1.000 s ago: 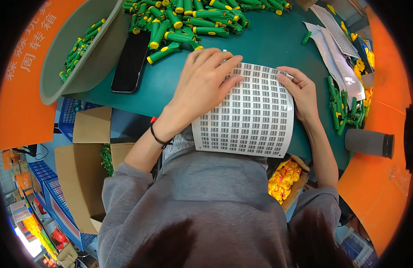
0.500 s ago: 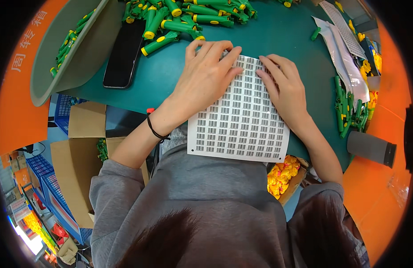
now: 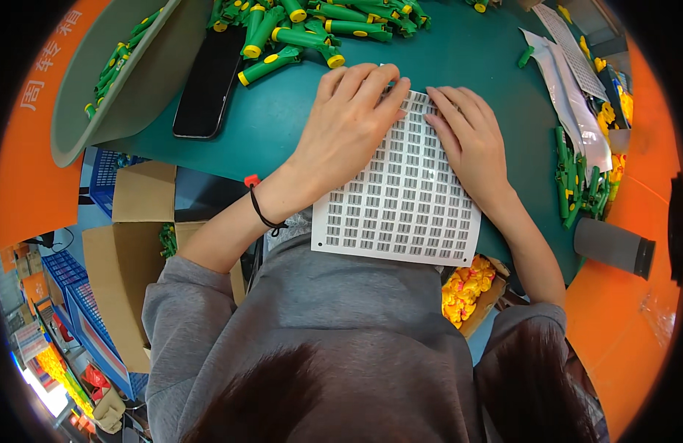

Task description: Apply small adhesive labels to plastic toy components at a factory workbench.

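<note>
A white sheet of small printed stickers [image 3: 400, 210] lies over the near edge of the green table, its lower end against my grey top. My left hand [image 3: 349, 122] is closed at the sheet's upper left, thumb and forefinger pinching near the top edge. What may be between those fingertips is too small to make out. Along the upper right edge, my right hand [image 3: 474, 144] grips the sheet, thumb over its face and fingers bent beside it. A black band with a red bead circles my left wrist.
Green tubes with yellow ends [image 3: 304, 37] are piled at the back, beside a black phone [image 3: 207, 92] and a tilted grey-green basin [image 3: 146, 111]. At right lie a plastic bag [image 3: 570, 103], green pieces and a grey cylinder [image 3: 611, 247]. Cardboard boxes [image 3: 120, 284] stand below the table.
My left hand has shifted slightly to the right and up along the sheet's top edge, its fingertips closer together. The right hand stays nearly where it was.
</note>
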The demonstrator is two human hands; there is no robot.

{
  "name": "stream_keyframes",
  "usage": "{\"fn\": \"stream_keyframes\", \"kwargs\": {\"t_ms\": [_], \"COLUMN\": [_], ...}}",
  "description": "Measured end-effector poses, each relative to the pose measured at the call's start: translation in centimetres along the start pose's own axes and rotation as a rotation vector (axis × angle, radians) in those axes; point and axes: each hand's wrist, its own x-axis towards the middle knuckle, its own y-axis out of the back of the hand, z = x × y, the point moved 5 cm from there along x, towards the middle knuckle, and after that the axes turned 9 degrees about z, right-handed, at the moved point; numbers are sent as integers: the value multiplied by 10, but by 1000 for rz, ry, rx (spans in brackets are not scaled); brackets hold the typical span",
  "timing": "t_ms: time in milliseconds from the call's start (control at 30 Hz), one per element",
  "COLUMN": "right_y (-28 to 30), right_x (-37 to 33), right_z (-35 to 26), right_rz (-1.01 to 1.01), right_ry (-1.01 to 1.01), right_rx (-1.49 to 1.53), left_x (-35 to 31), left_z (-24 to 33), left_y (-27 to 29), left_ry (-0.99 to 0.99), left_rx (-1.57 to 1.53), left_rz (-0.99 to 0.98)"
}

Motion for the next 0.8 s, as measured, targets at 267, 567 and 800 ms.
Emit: {"fn": "stream_keyframes", "kwargs": {"t_ms": [267, 567, 800], "right_y": [-1, -11, -12], "right_x": [5, 3, 15], "right_z": [-3, -8, -9], "right_rz": [25, -10, 10], "right_ry": [-40, -102, -101], "right_rx": [63, 142, 117], "left_x": [-2, -2, -6], "left_z": [-7, -8, -12], "left_y": [-2, 1, -2], "left_ry": [129, 131, 177], "left_rx": [-192, -154, -241], "left_rz": [13, 42, 54]}}
